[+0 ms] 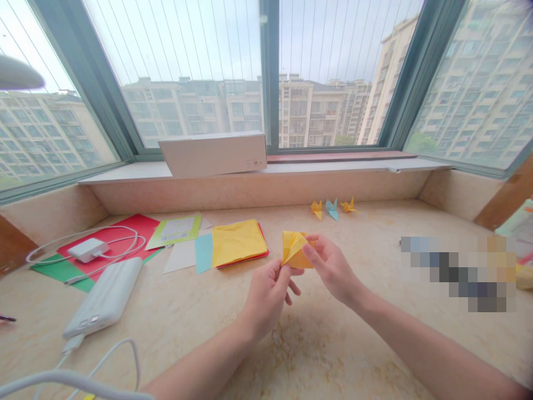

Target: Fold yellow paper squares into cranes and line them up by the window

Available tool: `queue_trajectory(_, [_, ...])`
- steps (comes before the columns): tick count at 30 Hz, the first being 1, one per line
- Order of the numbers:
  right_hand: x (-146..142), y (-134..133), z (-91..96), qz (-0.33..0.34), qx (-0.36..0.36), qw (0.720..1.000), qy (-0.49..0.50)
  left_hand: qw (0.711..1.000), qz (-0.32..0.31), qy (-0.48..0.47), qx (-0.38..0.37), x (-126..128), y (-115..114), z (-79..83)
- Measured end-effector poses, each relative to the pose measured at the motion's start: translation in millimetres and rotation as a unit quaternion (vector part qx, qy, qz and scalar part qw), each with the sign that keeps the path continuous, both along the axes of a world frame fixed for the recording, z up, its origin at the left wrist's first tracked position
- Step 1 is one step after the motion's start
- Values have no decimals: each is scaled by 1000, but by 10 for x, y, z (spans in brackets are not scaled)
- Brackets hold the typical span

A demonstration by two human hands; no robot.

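Note:
A partly folded sheet of yellow origami paper (294, 248) is held up between both hands above the stone counter. My left hand (266, 291) pinches its lower left corner between thumb and forefinger, the other fingers curling beneath. At the right side, my right hand (331, 264) grips the paper with the thumb on a raised flap. Folds and a pointed pocket show on the side facing me. Beyond the hands stand three small paper cranes: a yellow one (317, 209), a blue one (332, 209) and another yellow one (348, 205).
Left of the hands lies a stack of yellow and red paper (239, 241), with blue and white sheets beside it. Farther left are a white power bank (104, 297), a charger (88, 250) with cable, and red paper (120, 233). A white box (214, 155) rests on the window ledge.

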State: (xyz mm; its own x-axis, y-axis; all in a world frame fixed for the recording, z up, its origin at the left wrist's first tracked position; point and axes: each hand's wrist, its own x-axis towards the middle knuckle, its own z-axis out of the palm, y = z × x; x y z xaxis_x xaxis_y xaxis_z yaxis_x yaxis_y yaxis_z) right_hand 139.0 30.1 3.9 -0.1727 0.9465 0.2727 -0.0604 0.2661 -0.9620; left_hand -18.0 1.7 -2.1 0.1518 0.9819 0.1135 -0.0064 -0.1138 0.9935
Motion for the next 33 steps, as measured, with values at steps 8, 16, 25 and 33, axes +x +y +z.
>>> queue_trajectory(8, [-12,3,-15,-20,25,999,-28,998,-31,-40,-30,15,-5,20])
queue_trajectory(16, [5,26,-39,-50,51,996,-47,990,-74,-111,-49,8,-32,50])
queue_trajectory(25, [-16,7,-36,-87,51,994,-42,996,-42,-74,-32,24,2,13])
queue_trajectory(33, [-42,9,-28,-21,-9,992,124,997,-41,-56,-22,21,-19,19])
